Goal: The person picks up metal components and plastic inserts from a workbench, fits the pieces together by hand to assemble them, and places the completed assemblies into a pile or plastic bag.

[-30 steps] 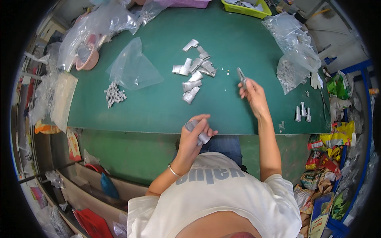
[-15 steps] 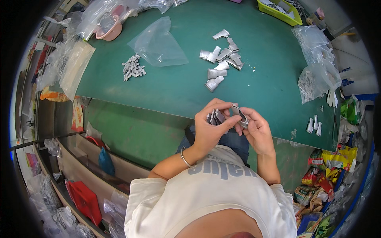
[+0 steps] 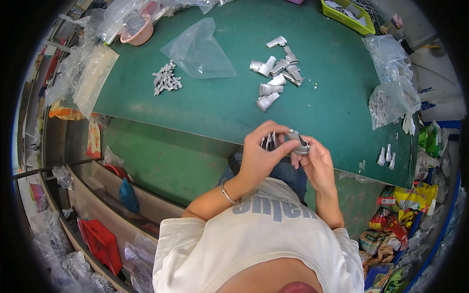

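Close to the table's near edge, my left hand [image 3: 257, 152] is closed around several thin grey metal pieces [image 3: 269, 141]. Its thumb and fingertips also reach a hollow silver metal fitting [image 3: 300, 145]. My right hand [image 3: 320, 165] grips that fitting from the other side, its fingers wrapped on the wide open end. The narrow end points up and away from me. Farther off lies a loose heap of similar silver metal fittings [image 3: 280, 65]. To the heap's left are a pile of small knobbly grey pieces [image 3: 166, 79] and a flat clear plastic bag [image 3: 207, 52].
The green table [image 3: 210, 105] spans the far side. Three slim metal parts [image 3: 386, 157] stand near its right corner, below a clear bag of grey pieces [image 3: 386, 105]. A pink basin [image 3: 138, 33] and a yellow-green basket [image 3: 349, 17] sit at the back. Shelving with a red crate [image 3: 101, 244] is at left.
Both hands stay close together, and the hollow metal fitting has tilted slightly between them. The thin pieces in my left hand have turned and show more edge-on. The view has shifted slightly.
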Available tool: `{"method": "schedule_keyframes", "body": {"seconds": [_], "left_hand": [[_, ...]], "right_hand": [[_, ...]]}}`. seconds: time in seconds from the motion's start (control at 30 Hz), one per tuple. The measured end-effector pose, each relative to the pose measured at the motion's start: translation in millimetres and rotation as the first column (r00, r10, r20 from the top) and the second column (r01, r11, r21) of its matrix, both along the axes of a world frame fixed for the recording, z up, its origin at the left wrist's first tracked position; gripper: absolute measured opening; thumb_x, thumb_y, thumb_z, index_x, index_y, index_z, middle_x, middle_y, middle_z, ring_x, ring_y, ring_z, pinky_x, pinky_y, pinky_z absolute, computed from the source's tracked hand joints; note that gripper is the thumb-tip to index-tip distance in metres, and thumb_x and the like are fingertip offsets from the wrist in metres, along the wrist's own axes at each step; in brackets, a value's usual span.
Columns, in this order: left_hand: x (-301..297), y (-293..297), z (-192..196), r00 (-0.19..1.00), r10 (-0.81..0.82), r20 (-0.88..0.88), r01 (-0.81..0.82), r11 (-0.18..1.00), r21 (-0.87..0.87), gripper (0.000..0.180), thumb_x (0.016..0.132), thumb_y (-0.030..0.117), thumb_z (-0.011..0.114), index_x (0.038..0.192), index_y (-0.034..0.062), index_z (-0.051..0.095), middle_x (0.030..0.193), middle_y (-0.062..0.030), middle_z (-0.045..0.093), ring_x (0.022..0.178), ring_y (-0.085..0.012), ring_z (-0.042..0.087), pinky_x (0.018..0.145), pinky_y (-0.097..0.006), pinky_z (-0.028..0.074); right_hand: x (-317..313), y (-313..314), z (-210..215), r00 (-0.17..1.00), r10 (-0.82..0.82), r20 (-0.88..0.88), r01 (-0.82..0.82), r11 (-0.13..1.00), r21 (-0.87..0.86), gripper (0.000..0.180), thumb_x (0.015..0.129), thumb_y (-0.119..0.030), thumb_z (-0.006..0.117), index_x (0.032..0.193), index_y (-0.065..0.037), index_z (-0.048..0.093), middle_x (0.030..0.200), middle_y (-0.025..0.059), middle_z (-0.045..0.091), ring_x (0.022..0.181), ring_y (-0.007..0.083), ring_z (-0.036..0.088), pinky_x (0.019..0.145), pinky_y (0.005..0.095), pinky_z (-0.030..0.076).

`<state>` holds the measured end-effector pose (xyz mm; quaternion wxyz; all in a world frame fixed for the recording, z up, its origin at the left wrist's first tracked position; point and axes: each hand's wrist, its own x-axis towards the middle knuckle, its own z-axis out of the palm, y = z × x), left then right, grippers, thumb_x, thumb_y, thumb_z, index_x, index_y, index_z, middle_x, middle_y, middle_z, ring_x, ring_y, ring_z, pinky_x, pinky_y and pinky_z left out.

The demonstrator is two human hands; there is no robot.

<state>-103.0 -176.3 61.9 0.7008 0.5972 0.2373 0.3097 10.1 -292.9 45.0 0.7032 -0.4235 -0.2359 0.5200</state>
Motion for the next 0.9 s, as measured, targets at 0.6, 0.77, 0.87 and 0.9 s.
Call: {"method": "schedule_keyframes", "body": {"seconds": [0.6,0.77,0.87,0.9], "left_hand": [[-8,14,-56,1.0,0.008,0.012,0.002,0.741,-0.672,0.027,0.085,0.009,0.055,0.107,-0.0069,0.054,0.078,-0.0056,0.054,0.056,-0.0104,0.05,0.058,-0.027,0.048],[-4,7,-54,1.0,-0.016,0.013,0.02,0.704,-0.71,0.025,0.086,0.01,0.053,0.105,-0.007,0.054,0.075,-0.007,0.056,0.056,-0.0116,0.052,0.061,-0.028,0.05],[0,4,-48,1.0,-0.022,0.013,0.024,0.68,-0.733,0.025,0.087,0.01,0.053,0.105,-0.0068,0.053,0.074,-0.0078,0.057,0.058,-0.0125,0.053,0.063,-0.029,0.051],[0,3,-46,0.999,-0.033,0.02,0.037,0.674,-0.738,0.025,0.087,0.011,0.053,0.105,-0.0068,0.053,0.074,-0.0079,0.057,0.058,-0.0127,0.053,0.063,-0.029,0.051]], "right_hand": [[174,-92,-72,-0.482,0.32,0.816,0.872,0.268,0.41,0.03,0.078,-0.022,0.063,0.1,-0.002,0.059,0.099,0.0177,0.056,0.095,0.0321,0.051,0.079,0.0417,0.04],[102,74,-41,-0.039,-0.117,0.992,0.533,0.838,0.119,0.037,0.077,-0.016,0.063,0.109,0.0,0.054,0.104,0.0165,0.056,0.098,0.0317,0.051,0.085,0.0379,0.04],[105,122,-48,-0.187,0.061,0.981,0.457,0.889,0.032,0.034,0.075,-0.015,0.064,0.106,-0.002,0.057,0.1,0.0145,0.058,0.092,0.0312,0.053,0.08,0.0402,0.042],[107,128,-53,-0.232,0.153,0.961,0.46,0.887,-0.03,0.032,0.075,-0.014,0.064,0.105,-0.003,0.058,0.098,0.0138,0.059,0.09,0.0311,0.053,0.078,0.041,0.043]]}}
